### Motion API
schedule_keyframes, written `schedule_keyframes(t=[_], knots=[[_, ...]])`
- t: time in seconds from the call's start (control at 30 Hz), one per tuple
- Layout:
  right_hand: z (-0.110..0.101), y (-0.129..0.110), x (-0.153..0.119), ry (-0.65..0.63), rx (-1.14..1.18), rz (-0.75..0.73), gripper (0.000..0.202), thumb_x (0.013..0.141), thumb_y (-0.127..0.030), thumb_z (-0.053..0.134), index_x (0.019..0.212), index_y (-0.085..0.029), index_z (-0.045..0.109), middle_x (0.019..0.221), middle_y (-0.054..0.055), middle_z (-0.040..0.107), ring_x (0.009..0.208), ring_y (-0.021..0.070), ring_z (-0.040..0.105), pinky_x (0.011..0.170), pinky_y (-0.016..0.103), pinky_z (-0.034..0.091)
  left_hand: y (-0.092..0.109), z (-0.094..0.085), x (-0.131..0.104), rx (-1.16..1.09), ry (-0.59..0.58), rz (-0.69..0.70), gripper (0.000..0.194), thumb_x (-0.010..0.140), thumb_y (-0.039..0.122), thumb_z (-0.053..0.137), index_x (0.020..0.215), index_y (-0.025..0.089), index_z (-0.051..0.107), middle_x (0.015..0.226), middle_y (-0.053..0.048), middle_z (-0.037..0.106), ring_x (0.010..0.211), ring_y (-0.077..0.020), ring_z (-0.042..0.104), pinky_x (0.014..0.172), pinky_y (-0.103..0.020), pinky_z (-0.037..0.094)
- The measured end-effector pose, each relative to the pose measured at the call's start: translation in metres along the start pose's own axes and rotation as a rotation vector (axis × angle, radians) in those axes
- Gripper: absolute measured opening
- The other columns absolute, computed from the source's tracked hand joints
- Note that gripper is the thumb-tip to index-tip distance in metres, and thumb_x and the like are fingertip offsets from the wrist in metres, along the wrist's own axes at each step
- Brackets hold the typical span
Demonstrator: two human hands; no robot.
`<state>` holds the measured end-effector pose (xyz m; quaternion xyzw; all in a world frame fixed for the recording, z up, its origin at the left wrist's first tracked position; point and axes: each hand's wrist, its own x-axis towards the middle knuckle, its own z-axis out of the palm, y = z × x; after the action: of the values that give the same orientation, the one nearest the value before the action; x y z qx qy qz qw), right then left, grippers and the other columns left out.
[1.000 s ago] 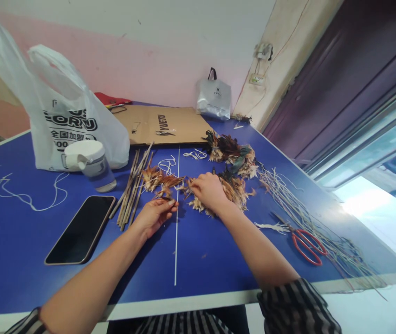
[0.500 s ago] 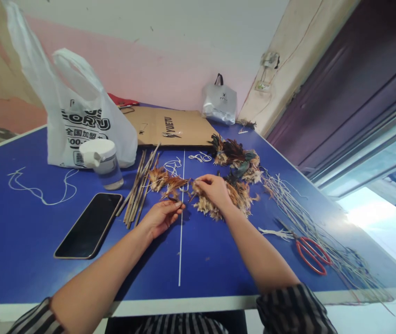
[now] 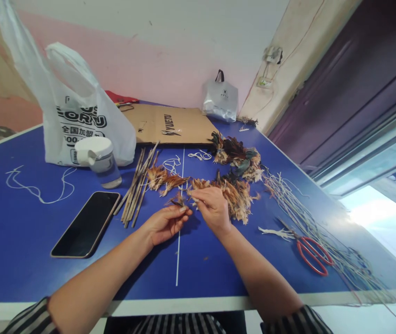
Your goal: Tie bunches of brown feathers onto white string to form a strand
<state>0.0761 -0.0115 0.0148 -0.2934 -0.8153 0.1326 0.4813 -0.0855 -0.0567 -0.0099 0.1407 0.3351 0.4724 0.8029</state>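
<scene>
Near the middle of the blue table, my left hand (image 3: 168,223) pinches a small bunch of brown feathers (image 3: 178,200) between thumb and fingers. My right hand (image 3: 213,208) is just to its right, its fingertips pressed together close to the bunch; what they hold is too small to make out. Behind and right of my right hand lies a pile of tan feathers (image 3: 240,202). A smaller orange-brown feather pile (image 3: 163,178) lies beyond my left hand. Dark feathers (image 3: 234,150) are heaped farther back.
Thin sticks (image 3: 135,195), a phone (image 3: 85,225), a lidded cup (image 3: 105,169) and a white plastic bag (image 3: 89,106) are on the left. Flat cardboard (image 3: 184,126) lies at the back. Red-handled scissors (image 3: 314,255) and long pale strings (image 3: 302,213) are on the right.
My left hand has shifted slightly right and now shows a fuller bunch of feathers at its fingertips. My right hand has come down from the feather pile's edge toward my left hand.
</scene>
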Motion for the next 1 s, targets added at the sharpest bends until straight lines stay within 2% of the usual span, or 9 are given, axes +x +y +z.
schedule_keyframes(t=[0.17, 0.3, 0.43, 0.63, 0.73, 0.83, 0.9, 1.0], knots=[[0.0028, 0.0005, -0.0044, -0.119, -0.244, -0.237, 0.018, 0.083, -0.019, 0.053, 0.094, -0.023, 0.066, 0.096, 0.001, 0.069, 0.09, 0.0139, 0.057, 0.086, 0.034, 0.033, -0.0013, -0.002, -0.0019, 0.003, -0.045, -0.015, 0.005, 0.074, 0.006, 0.06, 0.077, 0.007, 0.064, 0.07, -0.005, 0.067, 0.053, -0.0076, 0.062, 0.045, -0.012, 0.05], [0.0001, 0.0017, -0.0062, -0.115, -0.38, -0.393, 0.019, 0.082, -0.023, 0.055, 0.098, -0.025, 0.065, 0.103, 0.001, 0.067, 0.094, 0.0152, 0.054, 0.087, 0.036, 0.03, -0.0024, -0.0015, -0.0023, -0.005, -0.058, -0.037, 0.004, 0.074, 0.005, 0.06, 0.073, 0.007, 0.063, 0.067, -0.004, 0.066, 0.051, -0.0075, 0.061, 0.044, -0.012, 0.049], [-0.0024, 0.0019, -0.0085, -0.084, -0.439, -0.441, 0.019, 0.082, -0.025, 0.056, 0.099, -0.027, 0.064, 0.107, 0.0, 0.065, 0.098, 0.0157, 0.052, 0.089, 0.037, 0.028, -0.0029, -0.0014, -0.0028, -0.008, -0.064, -0.05, 0.005, 0.074, 0.004, 0.059, 0.073, 0.007, 0.064, 0.065, -0.005, 0.066, 0.052, -0.0076, 0.062, 0.046, -0.012, 0.049], [-0.0002, 0.0004, -0.0109, -0.103, -0.454, -0.43, 0.022, 0.082, -0.024, 0.056, 0.102, -0.03, 0.062, 0.111, -0.001, 0.063, 0.1, 0.0166, 0.051, 0.09, 0.038, 0.028, -0.0011, -0.0029, -0.001, 0.053, -0.043, -0.003, 0.004, 0.07, 0.004, 0.064, 0.068, 0.007, 0.064, 0.061, -0.003, 0.064, 0.05, -0.0058, 0.06, 0.045, -0.01, 0.048], [-0.001, -0.0021, -0.0101, -0.066, -0.383, -0.305, 0.029, 0.082, -0.018, 0.053, 0.109, -0.028, 0.059, 0.112, 0.001, 0.062, 0.102, 0.0174, 0.052, 0.09, 0.038, 0.03, 0.0014, -0.0052, 0.0015, 0.133, -0.019, 0.063, 0.003, 0.067, 0.008, 0.068, 0.069, 0.007, 0.065, 0.063, -0.003, 0.064, 0.05, -0.0046, 0.058, 0.045, -0.01, 0.046], [-0.0023, -0.0043, -0.0091, 0.016, -0.205, 0.006, 0.025, 0.082, -0.017, 0.051, 0.104, -0.021, 0.061, 0.101, 0.006, 0.064, 0.094, 0.017, 0.056, 0.085, 0.035, 0.038, 0.0035, -0.0064, 0.0031, 0.256, 0.042, 0.167, 0.009, 0.066, 0.012, 0.07, 0.073, 0.006, 0.066, 0.067, -0.005, 0.066, 0.051, -0.0048, 0.058, 0.046, -0.01, 0.046], [-0.0017, -0.0051, -0.0088, -0.023, -0.032, 0.215, 0.017, 0.081, -0.022, 0.053, 0.093, -0.019, 0.064, 0.086, 0.005, 0.065, 0.078, 0.015, 0.058, 0.073, 0.03, 0.043, 0.004, -0.0056, 0.0031, 0.321, 0.082, 0.242, 0.013, 0.065, 0.014, 0.071, 0.075, 0.007, 0.067, 0.072, -0.007, 0.068, 0.053, -0.0066, 0.059, 0.046, -0.012, 0.046], [0.0017, -0.0054, -0.009, -0.136, 0.167, 0.429, 0.014, 0.077, -0.028, 0.057, 0.081, -0.017, 0.066, 0.074, 0.003, 0.064, 0.065, 0.0132, 0.056, 0.061, 0.025, 0.044, 0.0032, -0.0026, 0.002, 0.377, 0.089, 0.308, 0.019, 0.063, 0.016, 0.072, 0.08, 0.008, 0.066, 0.078, -0.009, 0.069, 0.057, -0.0096, 0.061, 0.045, -0.014, 0.045]])
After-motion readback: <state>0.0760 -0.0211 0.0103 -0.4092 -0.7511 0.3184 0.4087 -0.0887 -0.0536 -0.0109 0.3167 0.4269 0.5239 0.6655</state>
